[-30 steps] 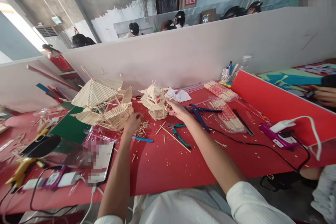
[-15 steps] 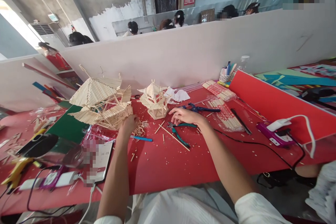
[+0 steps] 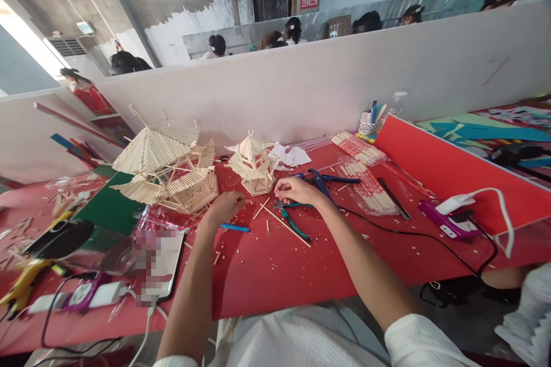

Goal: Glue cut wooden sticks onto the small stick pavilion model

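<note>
My left hand is over the small cut stick pieces in front of the models, fingers bent together; anything in its fingertips is too small to make out. Across from it, my right hand hovers above the teal-handled pliers, its fingers curled in, their content unclear. Between and behind the hands stands a small pagoda model of wooden sticks. A larger stick pavilion is at the left. A blue pen and a loose stick lie on the red table.
Blue-handled tool and packs of sticks lie right of my right hand. A black cable runs to a purple power strip. A phone and a yellow glue gun are at left. A white partition stands behind.
My left hand has moved right, away from the large pavilion and over the stick pieces. My right hand's fingers have drawn closer together, with the hand nearly in place.
</note>
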`<state>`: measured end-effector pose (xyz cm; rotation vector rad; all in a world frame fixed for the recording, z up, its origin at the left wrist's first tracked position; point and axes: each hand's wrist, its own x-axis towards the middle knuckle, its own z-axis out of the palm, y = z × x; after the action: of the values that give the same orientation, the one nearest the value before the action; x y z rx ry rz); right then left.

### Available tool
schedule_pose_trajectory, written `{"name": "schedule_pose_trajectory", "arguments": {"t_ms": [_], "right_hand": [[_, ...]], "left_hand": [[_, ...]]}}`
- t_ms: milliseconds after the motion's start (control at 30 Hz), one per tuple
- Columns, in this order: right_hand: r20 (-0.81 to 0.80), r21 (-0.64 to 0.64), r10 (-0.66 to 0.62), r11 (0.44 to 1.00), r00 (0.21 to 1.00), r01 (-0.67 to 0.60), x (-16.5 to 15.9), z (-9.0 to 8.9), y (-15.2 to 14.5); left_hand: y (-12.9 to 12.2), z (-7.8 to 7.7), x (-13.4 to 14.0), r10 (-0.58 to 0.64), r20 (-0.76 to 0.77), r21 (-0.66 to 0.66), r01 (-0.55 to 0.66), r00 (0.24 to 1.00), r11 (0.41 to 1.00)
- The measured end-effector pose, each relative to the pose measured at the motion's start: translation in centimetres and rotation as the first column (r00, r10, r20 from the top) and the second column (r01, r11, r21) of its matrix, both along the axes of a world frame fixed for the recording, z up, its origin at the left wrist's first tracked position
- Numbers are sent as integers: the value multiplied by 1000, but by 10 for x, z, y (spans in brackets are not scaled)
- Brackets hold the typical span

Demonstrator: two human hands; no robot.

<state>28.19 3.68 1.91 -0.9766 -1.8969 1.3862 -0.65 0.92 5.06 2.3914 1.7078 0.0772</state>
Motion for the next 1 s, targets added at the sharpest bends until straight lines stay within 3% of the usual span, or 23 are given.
{"name": "schedule_pose_trajectory", "arguments": {"t_ms": [133,300,633,1000], "right_hand": [[-16,5,31,1000,999,-31,-2,-4,2],[-128,-118,29,992,991,-44,-5,-7,1],[-179,-195,90,973,980,-125,-2,8,-10],[-165,-116,163,976,973,-184,6,31,-23]], "left_hand": [[-5,-7,19,-125,41,-30,126,991,992],[-8,-8,29,-167,62,-9,168,984,986],[-12,-1,27,-62,-73,43,65,995,997],[-9,2,10,-46,-116,61,53,992,997]]}}
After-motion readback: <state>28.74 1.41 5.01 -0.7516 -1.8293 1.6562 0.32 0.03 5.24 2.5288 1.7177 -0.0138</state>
